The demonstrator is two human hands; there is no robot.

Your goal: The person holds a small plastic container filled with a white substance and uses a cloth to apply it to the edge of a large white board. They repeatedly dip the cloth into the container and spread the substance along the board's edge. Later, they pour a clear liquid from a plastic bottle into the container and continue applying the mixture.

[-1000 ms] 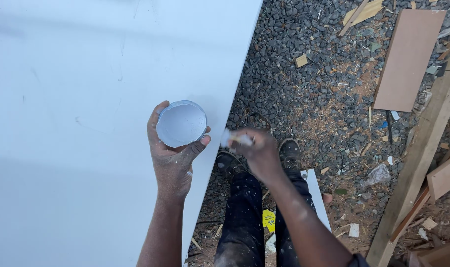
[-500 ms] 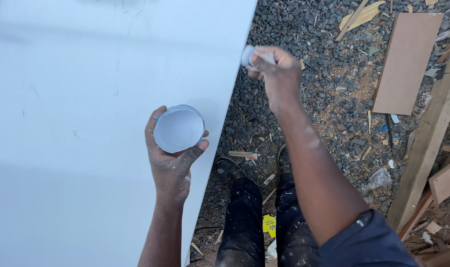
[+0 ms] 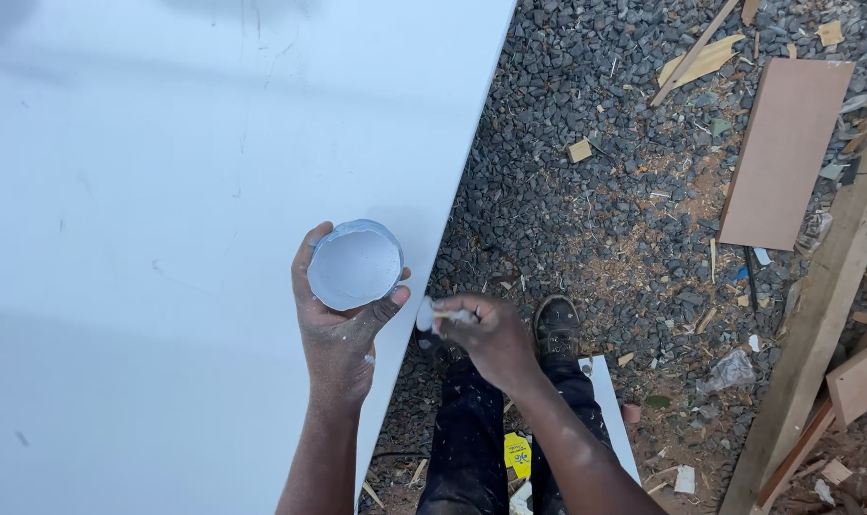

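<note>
Your left hand (image 3: 343, 329) cups a small round cup (image 3: 355, 265) of pale white filler, fingers wrapped around its wall from below, mouth facing up toward you. It hangs over the large white board (image 3: 166, 238), just inside the board's right edge, which runs on a slant from the top of the view down toward your legs.

Your right hand (image 3: 486, 339) is closed in a pinch on a small white-smeared applicator (image 3: 433, 313); whether it is a scrap of rag or a short blade is too blurred to tell. Its daubed end points left, toward the cup, and sits just beside your left thumb (image 3: 390, 307), right at the board's edge. So the cup lies up and to the left of the tool tip, near but not touching, and the tool's long axis runs roughly level, along the line between your two hands. The right hand is the one nearer the board's edge; the left is already over the board's face.

The board's surface shows faint scratches and small marks. Beyond its edge is dark gravel (image 3: 595, 172) strewn with sawdust and wood chips, your boot (image 3: 555, 329) planted there, a brown panel (image 3: 786, 153) lying at the upper right, and a long timber (image 3: 815, 343) slanting down the right side.
</note>
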